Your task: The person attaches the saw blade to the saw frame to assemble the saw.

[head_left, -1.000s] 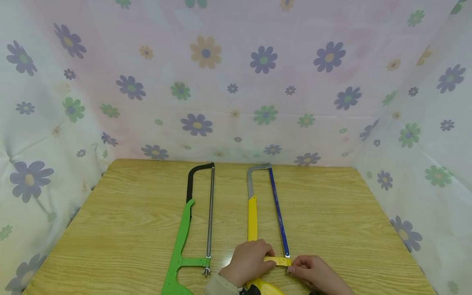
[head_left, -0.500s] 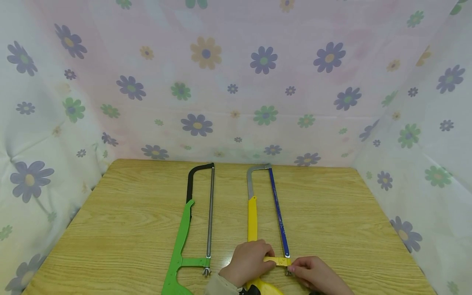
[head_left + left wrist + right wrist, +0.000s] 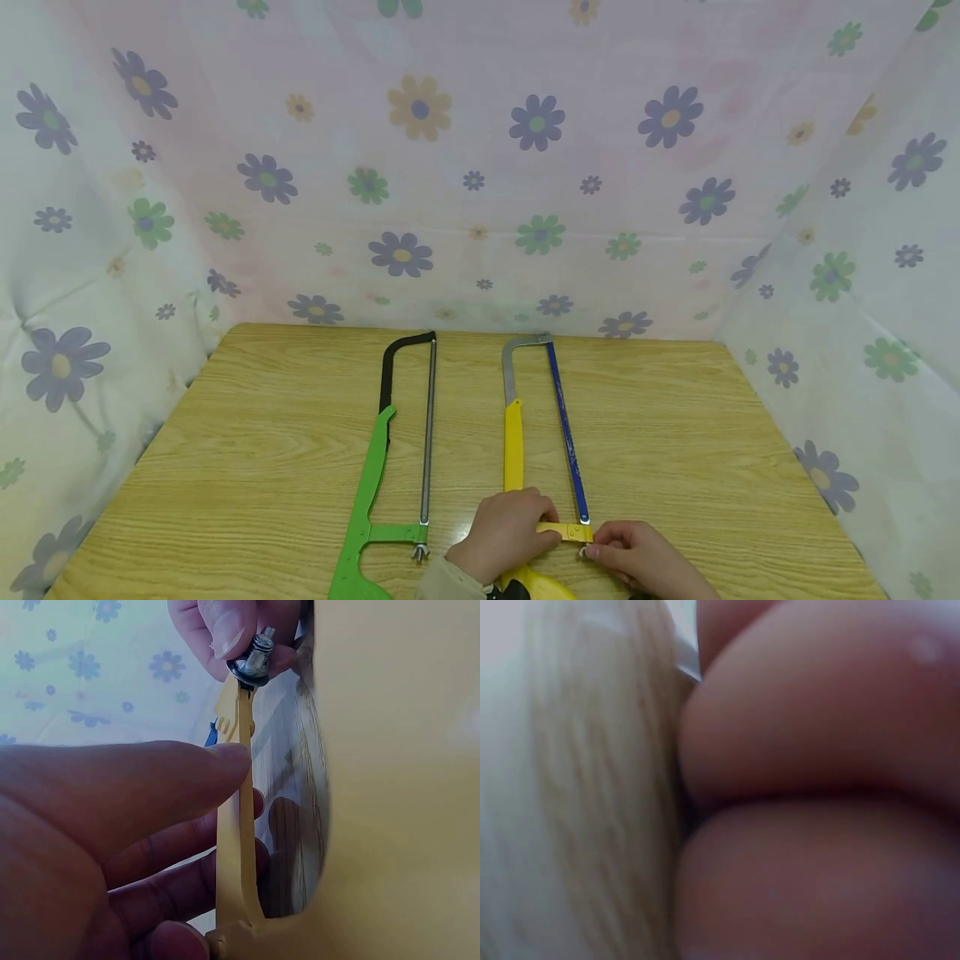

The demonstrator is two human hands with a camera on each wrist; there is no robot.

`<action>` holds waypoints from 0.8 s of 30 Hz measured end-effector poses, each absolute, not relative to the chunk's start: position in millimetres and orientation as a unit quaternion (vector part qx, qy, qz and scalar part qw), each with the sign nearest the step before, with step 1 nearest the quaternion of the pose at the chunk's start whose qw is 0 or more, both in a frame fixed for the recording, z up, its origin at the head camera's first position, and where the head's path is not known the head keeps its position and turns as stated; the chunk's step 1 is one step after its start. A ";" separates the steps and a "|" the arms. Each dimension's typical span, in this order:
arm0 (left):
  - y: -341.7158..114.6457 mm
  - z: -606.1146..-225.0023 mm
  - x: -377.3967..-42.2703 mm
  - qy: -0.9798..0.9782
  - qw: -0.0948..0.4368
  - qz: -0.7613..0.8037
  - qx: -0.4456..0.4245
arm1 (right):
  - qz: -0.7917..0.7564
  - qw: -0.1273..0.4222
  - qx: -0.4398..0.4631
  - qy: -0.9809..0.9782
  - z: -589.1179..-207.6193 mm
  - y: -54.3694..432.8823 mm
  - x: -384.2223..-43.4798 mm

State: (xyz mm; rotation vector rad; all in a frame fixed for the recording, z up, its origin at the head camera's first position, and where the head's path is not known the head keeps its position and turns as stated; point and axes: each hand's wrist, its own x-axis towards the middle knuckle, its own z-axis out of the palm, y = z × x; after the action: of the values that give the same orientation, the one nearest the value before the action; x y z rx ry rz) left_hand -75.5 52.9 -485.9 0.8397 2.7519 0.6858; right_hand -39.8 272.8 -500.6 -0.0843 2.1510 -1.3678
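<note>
A yellow hacksaw (image 3: pixel 513 446) with a blue blade (image 3: pixel 567 433) lies on the wooden table. My left hand (image 3: pixel 506 533) grips its short yellow crossbar (image 3: pixel 573 532), the thumb on one side and curled fingers on the other, as the left wrist view shows. At the crossbar's end, the thumb and fingers of my right hand (image 3: pixel 641 554) pinch the metal wing nut (image 3: pixel 253 661), partly covering it. Most of the saw's yellow handle (image 3: pixel 543 586) is hidden under the left hand or cut off by the frame. The right wrist view holds mostly blurred, curled fingers (image 3: pixel 817 877).
To the left lies a green hacksaw (image 3: pixel 367 483) with a black front frame and a grey blade (image 3: pixel 428 433). Its own wing nut (image 3: pixel 420 552) points toward me. Flower-patterned cloth (image 3: pixel 480 150) encloses the table (image 3: pixel 675 417) at the back and both sides.
The right thumb and fingers shift slightly around the wing nut, which shows at different angles between the frames. The left hand and both saws stay in place.
</note>
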 end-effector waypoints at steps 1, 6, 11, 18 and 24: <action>53.0 -486.0 -75.5 0.926 0.091 0.231 0.282 | -0.515 0.290 -0.030 0.806 -500.9 272.7 -39.9; 53.1 -486.4 -75.5 0.927 0.089 0.232 0.282 | -0.530 0.286 -0.029 0.798 -502.7 273.4 -40.4; 53.2 -486.6 -75.4 0.927 0.087 0.231 0.281 | -0.546 0.289 -0.027 0.786 -502.9 274.4 -40.5; 53.7 -486.6 -75.2 0.929 0.093 0.227 0.279 | -0.552 0.295 -0.019 0.780 -504.7 275.0 -40.0; 53.1 -486.1 -75.0 0.928 0.094 0.228 0.279 | -0.539 0.295 -0.019 0.789 -504.4 274.1 -39.8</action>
State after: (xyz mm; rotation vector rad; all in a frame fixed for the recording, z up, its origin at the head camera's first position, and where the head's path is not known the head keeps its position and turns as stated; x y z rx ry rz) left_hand -75.0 53.1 -486.1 0.8290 2.7524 0.6770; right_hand -39.8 274.1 -504.4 -0.0497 2.1007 -1.4333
